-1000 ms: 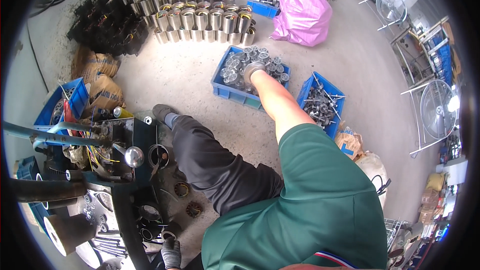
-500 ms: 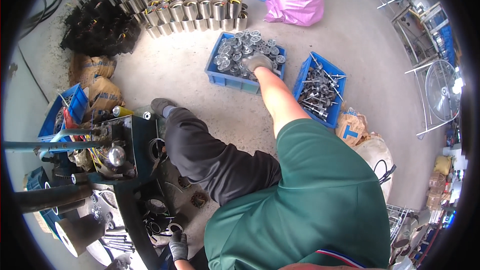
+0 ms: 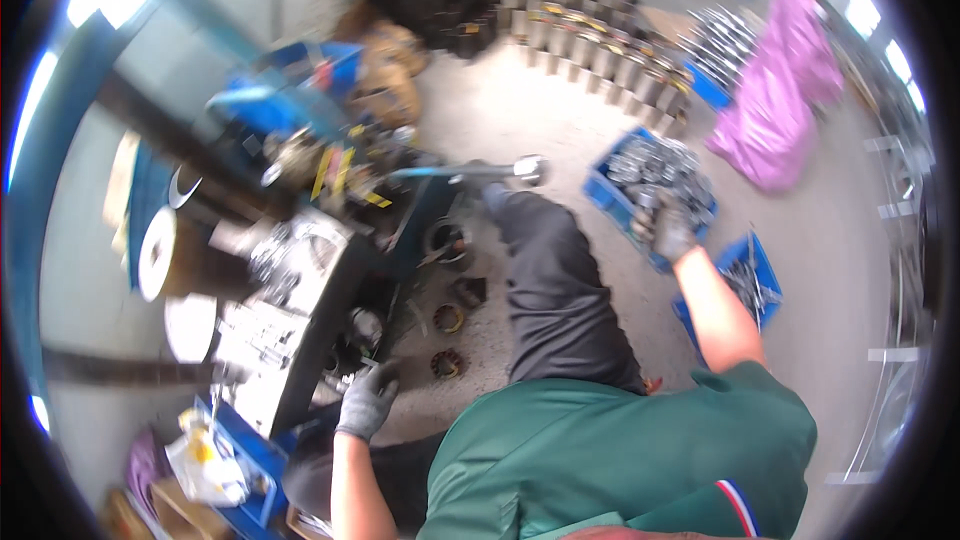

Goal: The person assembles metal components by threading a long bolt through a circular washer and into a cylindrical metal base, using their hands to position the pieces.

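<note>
Right now, I see the two gloved hands working well apart, with a dark-trousered leg (image 3: 560, 285) between them. On my feed the right hand (image 3: 676, 230) is over the near end of a blue crate (image 3: 612, 208) on the floor. The silvery round metal parts (image 3: 675, 165) are heaped in that crate, right at this hand and mostly just beyond its fingers. I read those fingers as curled downward, but motion blur smears them, so I cannot tell whether they grasp a part.

Far from that heap, I find the left hand (image 3: 368, 404) low on the person's left, close to the dark edge of the cluttered tabletop (image 3: 330, 275). Its fingers look loosely bent together; I make out nothing in them, yet I cannot tell whether they close on something underneath. Near it, toward the leg, a copper-coloured wound ring (image 3: 457, 362) lies on the floor, with another like it just beyond.

Beside the first crate, on its right, I have a second blue crate (image 3: 768, 270) holding metal shafts (image 3: 742, 285), partly hidden behind the right forearm. Farther off I see a pink sack (image 3: 770, 130) and, left of it, rows of shiny metal cylinders (image 3: 590, 50) standing on the floor.
</note>
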{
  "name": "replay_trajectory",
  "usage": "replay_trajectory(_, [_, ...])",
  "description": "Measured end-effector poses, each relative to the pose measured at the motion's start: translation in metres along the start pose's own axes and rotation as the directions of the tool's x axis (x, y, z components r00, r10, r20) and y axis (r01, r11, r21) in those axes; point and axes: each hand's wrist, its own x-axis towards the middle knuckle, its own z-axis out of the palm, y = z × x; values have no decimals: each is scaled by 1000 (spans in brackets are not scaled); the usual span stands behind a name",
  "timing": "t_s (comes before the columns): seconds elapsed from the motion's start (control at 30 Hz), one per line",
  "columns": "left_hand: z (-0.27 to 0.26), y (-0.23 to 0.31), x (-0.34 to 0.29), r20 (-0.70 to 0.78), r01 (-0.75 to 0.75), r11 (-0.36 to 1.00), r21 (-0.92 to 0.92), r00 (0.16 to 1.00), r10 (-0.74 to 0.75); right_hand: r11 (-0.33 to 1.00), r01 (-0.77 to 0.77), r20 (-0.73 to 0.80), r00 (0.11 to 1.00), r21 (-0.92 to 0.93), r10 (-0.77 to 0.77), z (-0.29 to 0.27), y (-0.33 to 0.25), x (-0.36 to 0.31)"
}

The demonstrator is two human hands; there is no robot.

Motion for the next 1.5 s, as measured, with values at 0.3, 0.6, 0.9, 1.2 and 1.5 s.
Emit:
replay_trajectory(0.3, [-85, 64, -76, -442, -65, 998, -25, 896, 48, 980, 39, 628, 772, -197, 95, 261, -35, -36])
replay_trajectory(0.6, [145, -6, -411, -125, 815, 152, -559, 99, -987, 944, -260, 717, 618, -201, 323, 322, 35, -6])
replay_trajectory(0.9, [135, -87, -270, 121, 748, 433, -504, 557, -821, 843, 85, 743, 526, -531, 414, 341, 69, 23])
replay_trajectory(1.2, [67, -121, -28, 166, 582, 717, -382, 807, -567, 864, -28, 737, 508, -502, 445, 329, 109, 21])
replay_trajectory(1.5, [58, -122, -41, 232, 621, 725, -298, 784, -575, 886, -91, 720, 549, -454, 425, 322, 105, 18])
